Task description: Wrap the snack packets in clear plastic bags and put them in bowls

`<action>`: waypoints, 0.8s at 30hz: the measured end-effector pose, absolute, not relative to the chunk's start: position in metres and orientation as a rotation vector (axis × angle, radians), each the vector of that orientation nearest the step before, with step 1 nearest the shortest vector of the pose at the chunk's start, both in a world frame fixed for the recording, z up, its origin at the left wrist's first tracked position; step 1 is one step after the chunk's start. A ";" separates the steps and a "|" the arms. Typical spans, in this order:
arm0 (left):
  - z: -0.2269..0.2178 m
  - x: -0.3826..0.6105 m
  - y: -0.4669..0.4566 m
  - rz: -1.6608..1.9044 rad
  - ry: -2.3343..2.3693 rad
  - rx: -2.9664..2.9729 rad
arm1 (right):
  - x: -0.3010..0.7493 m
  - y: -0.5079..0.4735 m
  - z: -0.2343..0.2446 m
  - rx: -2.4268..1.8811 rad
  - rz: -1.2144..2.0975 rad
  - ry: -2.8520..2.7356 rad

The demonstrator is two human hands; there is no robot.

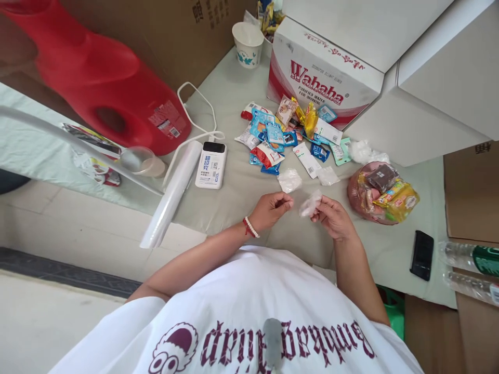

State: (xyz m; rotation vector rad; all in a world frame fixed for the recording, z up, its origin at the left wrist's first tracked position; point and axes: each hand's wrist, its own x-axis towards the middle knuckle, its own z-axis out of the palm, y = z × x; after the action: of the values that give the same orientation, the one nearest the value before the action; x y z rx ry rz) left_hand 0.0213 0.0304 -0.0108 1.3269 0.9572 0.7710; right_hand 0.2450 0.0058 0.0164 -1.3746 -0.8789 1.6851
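My right hand [332,216] pinches a small clear plastic bag [310,203] above the pale green table cover. My left hand [270,209], with a red and white bracelet at the wrist, hovers just left of it with fingers curled together; whether it holds anything is unclear. Two more small clear bags [289,179] lie just beyond my hands. Behind them is a pile of snack packets [281,136] in blue, red, yellow and white. A filled round bag of snacks [380,193] sits to the right.
A Wahaha carton [324,78] stands behind the pile, a paper cup [248,44] to its left. A power bank [211,164] with white cable, a roll of clear film [171,195], a red jug [101,83], a black phone [421,254] and bottles [471,257] surround the area.
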 end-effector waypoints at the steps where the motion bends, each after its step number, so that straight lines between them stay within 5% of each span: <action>1: -0.010 0.020 0.029 0.793 0.979 1.324 | 0.244 0.007 0.016 -1.374 1.687 -0.866; 24: -0.016 0.004 0.033 0.862 0.835 1.029 | 0.226 0.012 0.012 -1.341 1.784 -0.752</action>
State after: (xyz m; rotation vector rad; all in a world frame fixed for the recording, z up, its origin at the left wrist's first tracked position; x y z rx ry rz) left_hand 0.0043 0.0326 -0.0157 1.0289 0.8346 0.8618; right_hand 0.2257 0.0119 0.0119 -1.3411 -0.7523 1.7836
